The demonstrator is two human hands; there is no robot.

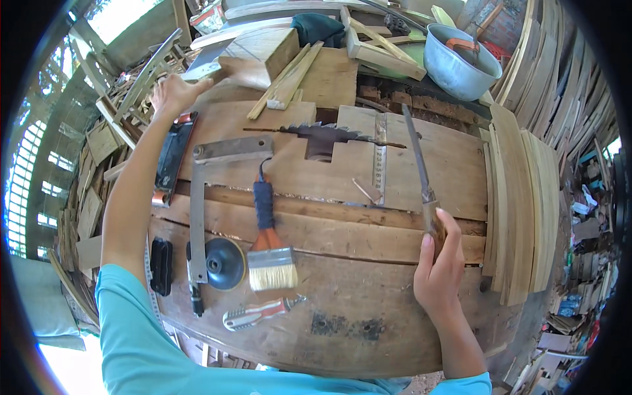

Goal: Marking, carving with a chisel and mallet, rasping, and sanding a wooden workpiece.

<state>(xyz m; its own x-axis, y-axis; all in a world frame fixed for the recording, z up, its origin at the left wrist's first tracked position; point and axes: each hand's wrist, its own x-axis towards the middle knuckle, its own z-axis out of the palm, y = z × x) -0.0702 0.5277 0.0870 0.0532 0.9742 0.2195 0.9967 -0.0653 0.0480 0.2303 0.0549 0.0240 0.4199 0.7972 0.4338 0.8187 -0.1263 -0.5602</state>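
My right hand (440, 263) grips the wooden handle of a file (416, 145); its long dark blade points away from me. At the far left my left arm is stretched out. My left hand (176, 95) is closed at a pale, flat-ended thing (203, 71) beside a large wooden block (263, 56); what it holds is unclear. Between the hands lie a metal try square (234, 149), a paintbrush (271, 263) with a wrapped handle, a screwdriver (263, 312), a black sanding disc (224, 263) and a hand sander (176, 158).
A toothed saw blade (329, 131) stands up through a slot in the wooden bench (388, 309), near a ruler strip (380, 164). Wooden slats (513, 210) line the right edge. A metal pot (461, 62) stands at the back right. Thin sticks (288, 79) lie by the block.
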